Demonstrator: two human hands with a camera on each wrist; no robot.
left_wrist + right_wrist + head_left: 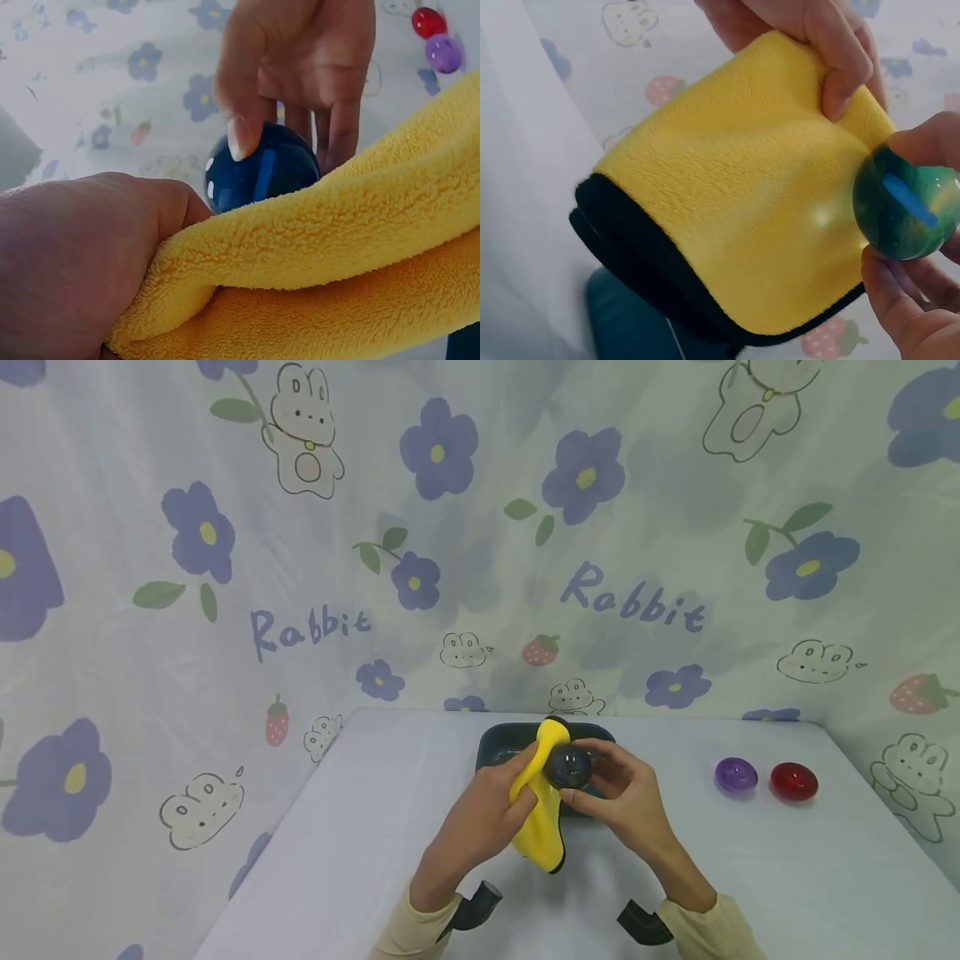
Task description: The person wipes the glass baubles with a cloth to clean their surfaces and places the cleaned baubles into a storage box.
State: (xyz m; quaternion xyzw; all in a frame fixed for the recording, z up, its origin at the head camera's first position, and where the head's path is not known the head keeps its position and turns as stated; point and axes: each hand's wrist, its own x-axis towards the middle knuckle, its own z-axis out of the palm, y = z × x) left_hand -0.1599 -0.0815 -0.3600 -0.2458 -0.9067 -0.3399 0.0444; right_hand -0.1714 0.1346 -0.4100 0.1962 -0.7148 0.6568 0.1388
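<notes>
My left hand (480, 817) grips a folded yellow plush cloth (542, 833) with black edging, thumb over its upper fold. In my right hand (632, 795) a glossy dark blue-green ball (572, 767) is pinched between thumb and fingers. The ball (904, 206) bears a bright blue streak in the right wrist view and overlaps the cloth's edge there. Seen from the left wrist, the cloth (322, 240) covers the lower part of the ball (262, 172). Both hands are raised over a dark teal tray (491, 739), which they partly hide.
To the right on the white table (360, 827) lie a glossy purple ball (737, 775) and a red one (793, 782), side by side. A curtain (480, 560) printed with flowers and rabbits hangs behind the table. Black curved pieces (477, 906) sit at both wrists.
</notes>
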